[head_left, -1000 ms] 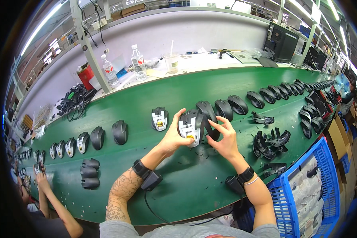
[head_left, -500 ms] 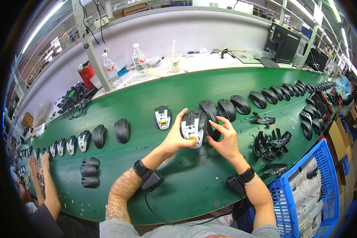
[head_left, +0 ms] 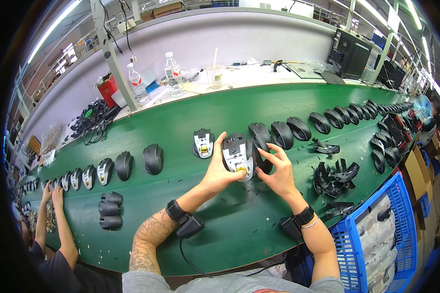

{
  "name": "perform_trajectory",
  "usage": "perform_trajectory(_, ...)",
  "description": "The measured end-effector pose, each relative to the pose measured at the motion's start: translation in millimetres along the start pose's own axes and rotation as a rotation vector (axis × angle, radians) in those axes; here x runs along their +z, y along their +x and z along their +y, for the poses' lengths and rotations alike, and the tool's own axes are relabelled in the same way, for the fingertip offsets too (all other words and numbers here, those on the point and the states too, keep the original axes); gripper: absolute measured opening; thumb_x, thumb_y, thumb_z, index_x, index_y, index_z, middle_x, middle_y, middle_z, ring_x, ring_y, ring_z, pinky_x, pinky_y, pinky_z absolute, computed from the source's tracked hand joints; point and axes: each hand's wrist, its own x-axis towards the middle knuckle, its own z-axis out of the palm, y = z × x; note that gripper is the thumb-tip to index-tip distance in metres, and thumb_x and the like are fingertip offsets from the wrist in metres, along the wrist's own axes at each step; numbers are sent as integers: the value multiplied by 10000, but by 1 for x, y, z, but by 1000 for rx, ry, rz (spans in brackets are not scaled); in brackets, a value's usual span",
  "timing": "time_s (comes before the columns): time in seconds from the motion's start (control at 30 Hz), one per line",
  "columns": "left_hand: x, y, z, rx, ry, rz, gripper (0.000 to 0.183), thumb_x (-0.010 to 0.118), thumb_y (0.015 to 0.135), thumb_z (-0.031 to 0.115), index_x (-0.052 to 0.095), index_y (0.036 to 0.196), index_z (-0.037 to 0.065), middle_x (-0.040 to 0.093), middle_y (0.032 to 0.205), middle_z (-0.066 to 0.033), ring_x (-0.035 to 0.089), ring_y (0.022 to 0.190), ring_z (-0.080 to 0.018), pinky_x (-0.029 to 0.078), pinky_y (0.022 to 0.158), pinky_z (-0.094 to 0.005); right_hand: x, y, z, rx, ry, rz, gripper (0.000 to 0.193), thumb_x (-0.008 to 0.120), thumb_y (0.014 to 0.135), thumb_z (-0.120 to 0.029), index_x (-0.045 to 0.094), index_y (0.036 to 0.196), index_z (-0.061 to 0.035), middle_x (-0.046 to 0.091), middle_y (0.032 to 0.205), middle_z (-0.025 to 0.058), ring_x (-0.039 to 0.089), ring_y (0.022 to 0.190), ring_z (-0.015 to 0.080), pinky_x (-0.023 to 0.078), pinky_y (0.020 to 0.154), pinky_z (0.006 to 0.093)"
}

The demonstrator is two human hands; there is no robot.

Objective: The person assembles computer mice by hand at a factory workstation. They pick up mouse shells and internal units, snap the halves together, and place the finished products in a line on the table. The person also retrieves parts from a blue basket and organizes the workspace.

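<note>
Above the green bench, my left hand (head_left: 217, 174) is closed round an opened computer mouse (head_left: 237, 152), its thumb on the lower end near a yellow patch. The mouse shows a white inner shell with a black front. My right hand (head_left: 280, 175) pinches a dark curved side panel (head_left: 262, 164) at the right flank of that mouse; fingers partly hide it, and I cannot tell whether it is attached. Another opened mouse (head_left: 203, 143) lies just left of my hands. Closed black mice (head_left: 281, 135) stand right behind my right hand.
Loose black side pieces (head_left: 322, 179) lie on the green bench (head_left: 249, 229) to the right, near a blue crate (head_left: 347, 251). Mice line up both ways. Three black covers (head_left: 111, 211) sit at left, beyond which are a co-worker's hands (head_left: 52, 191). Bottles (head_left: 172, 75) stand behind.
My hands keep their hold; the mouse has tilted slightly. The row of mice has shifted a little to the right. The co-worker's hands have moved up toward the left row.
</note>
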Motion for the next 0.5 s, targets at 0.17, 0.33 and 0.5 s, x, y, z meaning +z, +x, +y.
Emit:
perform_trajectory(0.17,0,-1,-1,-37,-68,26,1023,699,650,-25,56,1427,148,437,1259,-114,489,1124,-205,402,953,-353,1,0,1,-4,-1,-5,522,718,629,-55,612,1140,-86,505,1180,130,547,729,195,484,727,322)
perform_trajectory(0.33,2,-3,1,-34,-84,33,1012,711,660,-9,68,1428,139,439,1258,-110,487,1126,-201,395,959,-357,1,0,-1,-4,-1,-9,526,719,628,-55,611,1142,-89,503,1181,128,543,727,194,485,722,319)
perform_trajectory(0.5,2,-4,3,-23,-72,43,1007,710,658,-8,76,1426,138,445,1247,-107,496,1114,-203,408,946,-355,2,-1,2,-9,-7,-16,532,720,626,-53,608,1145,-89,500,1186,131,545,727,195,486,715,321)
